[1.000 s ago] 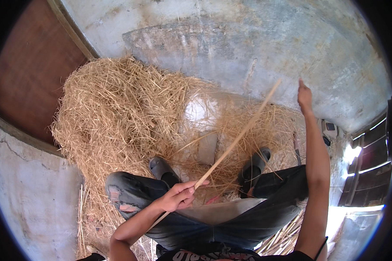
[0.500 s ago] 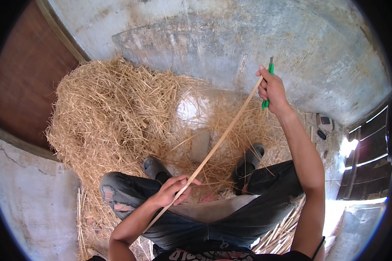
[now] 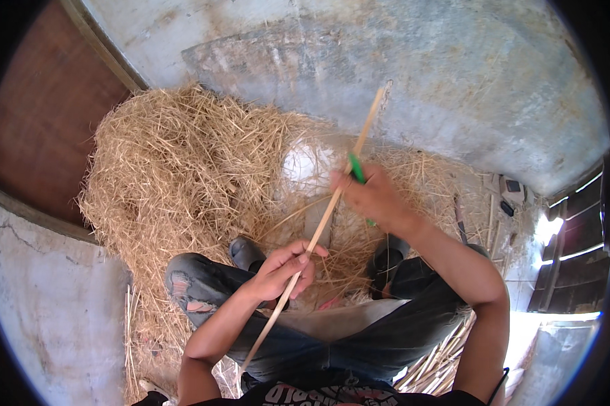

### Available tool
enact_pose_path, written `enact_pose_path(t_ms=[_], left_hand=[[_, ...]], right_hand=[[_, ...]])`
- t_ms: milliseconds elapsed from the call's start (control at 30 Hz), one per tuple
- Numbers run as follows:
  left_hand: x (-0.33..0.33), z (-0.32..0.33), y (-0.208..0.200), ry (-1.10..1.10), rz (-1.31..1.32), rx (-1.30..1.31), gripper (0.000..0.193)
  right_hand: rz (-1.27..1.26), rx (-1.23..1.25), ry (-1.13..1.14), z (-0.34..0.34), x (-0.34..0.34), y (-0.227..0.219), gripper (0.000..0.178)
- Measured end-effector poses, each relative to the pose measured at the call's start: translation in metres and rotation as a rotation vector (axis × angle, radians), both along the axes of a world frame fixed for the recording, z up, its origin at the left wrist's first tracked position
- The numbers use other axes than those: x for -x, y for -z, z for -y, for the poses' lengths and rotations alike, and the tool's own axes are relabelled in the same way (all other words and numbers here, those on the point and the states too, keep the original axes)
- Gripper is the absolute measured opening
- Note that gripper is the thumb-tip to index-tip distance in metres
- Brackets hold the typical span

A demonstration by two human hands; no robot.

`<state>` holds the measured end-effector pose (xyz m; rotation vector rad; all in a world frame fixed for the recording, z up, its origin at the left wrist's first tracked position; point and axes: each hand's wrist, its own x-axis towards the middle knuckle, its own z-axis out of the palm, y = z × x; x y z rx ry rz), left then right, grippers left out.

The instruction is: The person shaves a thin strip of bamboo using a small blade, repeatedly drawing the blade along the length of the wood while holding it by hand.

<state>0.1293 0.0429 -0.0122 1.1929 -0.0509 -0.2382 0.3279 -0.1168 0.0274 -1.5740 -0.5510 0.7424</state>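
Note:
A long, thin, pale bamboo strip [image 3: 368,127] slants from near my waist up toward the wall. Lower down its length, my left hand [image 3: 281,274] is closed around it, thumb on one side and fingers curled under. My right hand [image 3: 378,201], slightly smeared by motion, grips a green utility knife [image 3: 356,169]. That knife lies against or very near the strip about halfway up; whether its blade touches the wood is hidden. The strip's far end sticks out beyond my right hand.
A big heap of fine shavings [image 3: 176,162] fills the left and spreads between my feet. Ahead stands a grey concrete wall [image 3: 467,81]. More cut strips [image 3: 440,355] lie beside my right thigh. A sickle-like tool [image 3: 460,220] and a small dark object [image 3: 506,208] rest at right.
My right hand with the utility knife has come down and left from the strip's far end to its middle. My left hand has shifted slightly up and right with the strip, which stands steeper.

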Motion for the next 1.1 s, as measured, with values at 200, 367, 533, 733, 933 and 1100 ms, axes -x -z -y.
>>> enact_pose_path(t_ms=[200,367,533,733,933,1100], left_hand=[[-0.004,0.001,0.006,-0.186,-0.035,-0.014,0.038],[0.001,-0.001,0.011,-0.278,-0.040,-0.028,0.038],[0.007,-0.001,0.023,-0.261,-0.090,0.006,0.032],[0.017,0.005,0.030,-0.229,-0.071,-0.077,0.029],[0.018,-0.001,0.034,-0.308,-0.076,-0.259,0.027],[0.011,0.000,0.030,-0.327,-0.070,-0.343,0.028]], right_hand=[[0.654,-0.131,-0.158,-0.007,0.054,0.021,0.037],[0.774,0.102,-0.239,-0.001,0.055,0.012,0.039],[0.803,0.213,-0.150,-0.001,0.036,0.022,0.040],[0.793,0.308,-0.065,0.006,-0.035,0.027,0.040],[0.879,0.292,-0.281,-0.001,0.034,0.029,0.048],[0.894,0.259,-0.148,-0.007,0.007,0.035,0.046]])
